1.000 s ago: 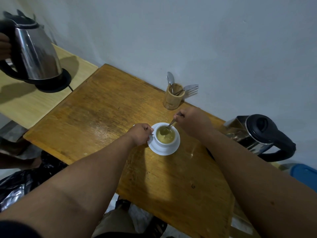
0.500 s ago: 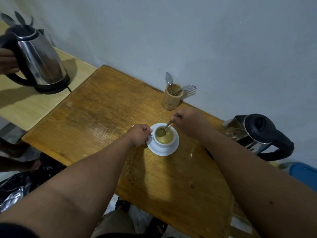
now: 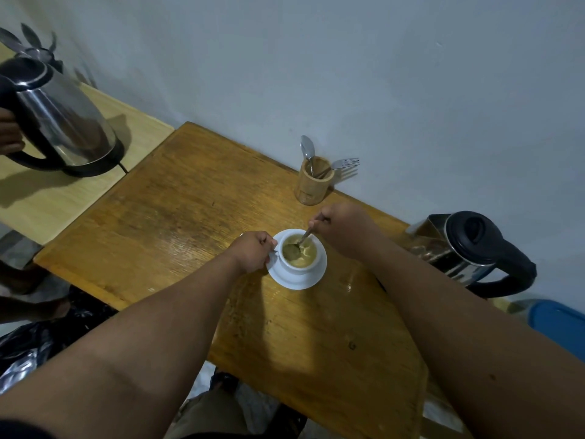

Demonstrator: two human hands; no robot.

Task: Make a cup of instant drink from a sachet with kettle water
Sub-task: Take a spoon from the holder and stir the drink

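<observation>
A white cup (image 3: pixel 297 255) of pale, cloudy drink sits on its saucer (image 3: pixel 297 278) near the middle of a worn wooden table (image 3: pixel 196 204), a little toward the far edge. The right hand (image 3: pixel 343 228) pinches the handle of a spoon (image 3: pixel 296 247) whose bowl is dipped at the left side of the cup; over the last second that bowl has swept from the right of the liquid across to the left, and light swirls now mark the surface. The left hand (image 3: pixel 253 255) stays closed around the cup's handle, steadying it. The water and powder look to be already in, so this reads as the stirring stage, close to the end of the job.

Behind the cup, a wooden holder (image 3: pixel 313 183) with a spoon and fork stands by the wall, near the stirring hand. A steel kettle (image 3: pixel 468 248) sits at the table's right edge, beside the right forearm. On a lighter side table at left, a second kettle (image 3: pixel 60 122) has been set down on its base, another person's hand (image 3: pixel 9 131) at its handle. The near and left parts of the tabletop lie bare, leaving room to draw the cup closer; the tighter side is to the right, where an elbow could meet the kettle.
</observation>
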